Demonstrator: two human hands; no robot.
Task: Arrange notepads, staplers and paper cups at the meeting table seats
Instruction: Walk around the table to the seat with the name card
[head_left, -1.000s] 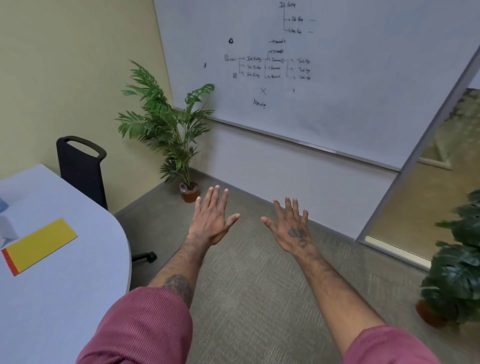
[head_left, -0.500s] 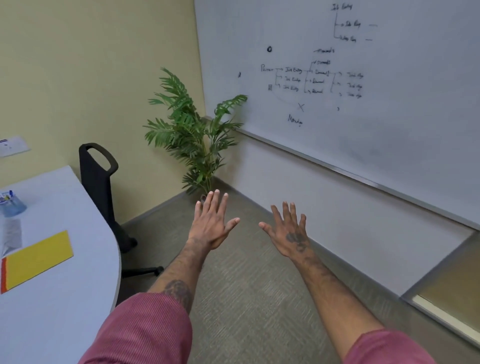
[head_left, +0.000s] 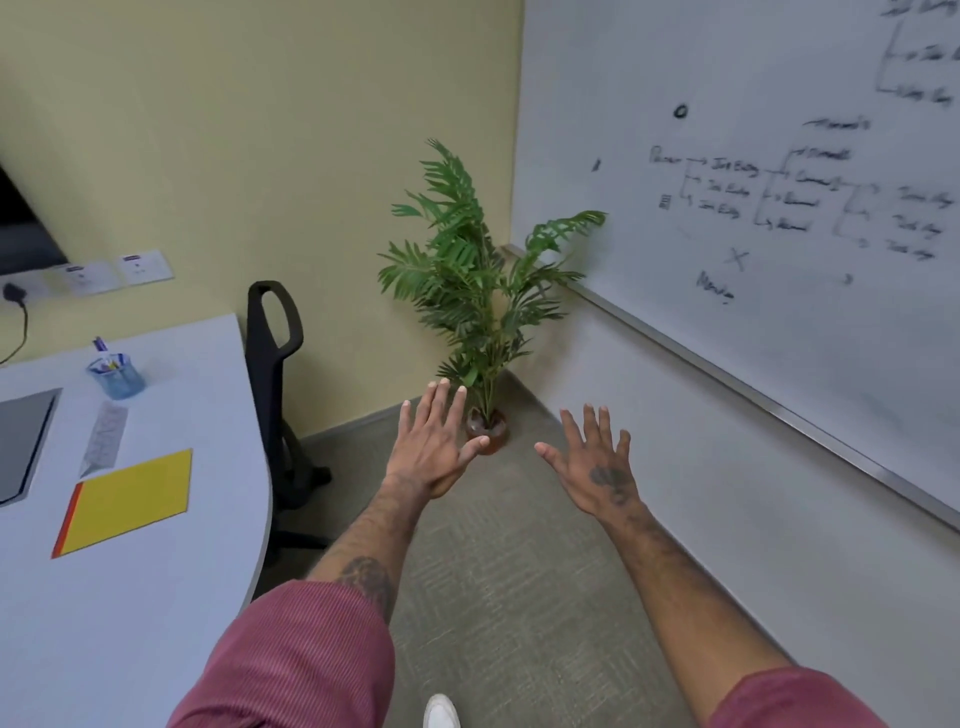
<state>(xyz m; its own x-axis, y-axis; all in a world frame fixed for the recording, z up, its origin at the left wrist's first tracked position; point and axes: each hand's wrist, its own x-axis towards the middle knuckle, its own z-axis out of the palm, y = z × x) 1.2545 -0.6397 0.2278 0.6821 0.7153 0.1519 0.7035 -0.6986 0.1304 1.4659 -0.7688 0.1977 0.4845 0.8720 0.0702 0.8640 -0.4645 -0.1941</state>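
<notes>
A yellow notepad with a red spine lies flat on the pale grey meeting table at the left. My left hand and my right hand are both stretched out in front of me over the carpet, fingers spread and straight, holding nothing. Both hands are to the right of the table and well apart from the notepad. No stapler or paper cup shows in the view.
A blue pen holder, a clear ruler and a grey laptop lie on the table. A black chair stands at its rounded end. A potted palm fills the corner under the whiteboard.
The view has swung left, bringing more of the table, the pen holder, ruler and laptop into sight. Both hands stay spread in front, unchanged in pose.
</notes>
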